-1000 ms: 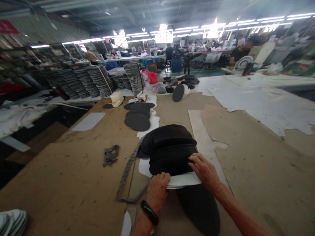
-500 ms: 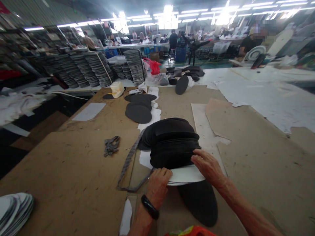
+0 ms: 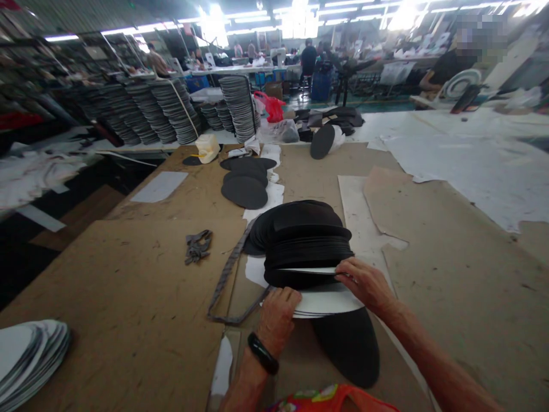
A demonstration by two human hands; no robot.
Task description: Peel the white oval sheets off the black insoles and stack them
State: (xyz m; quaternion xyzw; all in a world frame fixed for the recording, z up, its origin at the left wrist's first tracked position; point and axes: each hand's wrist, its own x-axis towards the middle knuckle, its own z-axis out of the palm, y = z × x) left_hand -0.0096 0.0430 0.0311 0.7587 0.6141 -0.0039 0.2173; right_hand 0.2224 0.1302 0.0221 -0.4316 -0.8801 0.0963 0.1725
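A thick stack of black oval pieces [image 3: 306, 246] leans in front of me on the brown board. My left hand [image 3: 278, 312], with a black band on its wrist, is closed on the left end of a few white-faced ovals [image 3: 328, 303]. My right hand [image 3: 364, 283] pinches the right edge of a black oval at the front of the stack, where a thin white strip [image 3: 304, 270] shows in a gap. A single dark oval [image 3: 351, 349] lies flat below the white-faced ones.
A grey strap [image 3: 223, 286] loops left of the stack, beside a grey cloth bundle [image 3: 198, 246]. Dark ovals [image 3: 245, 191] lie farther back. White ovals [image 3: 32, 360] are piled at the lower left. Tall stacks [image 3: 175, 111] stand behind; a person [image 3: 450, 68] sits at the far right.
My right hand has closed on an oval's edge and parted it from the stack, opening a gap with white showing. My left hand keeps its hold. The view has shifted slightly.
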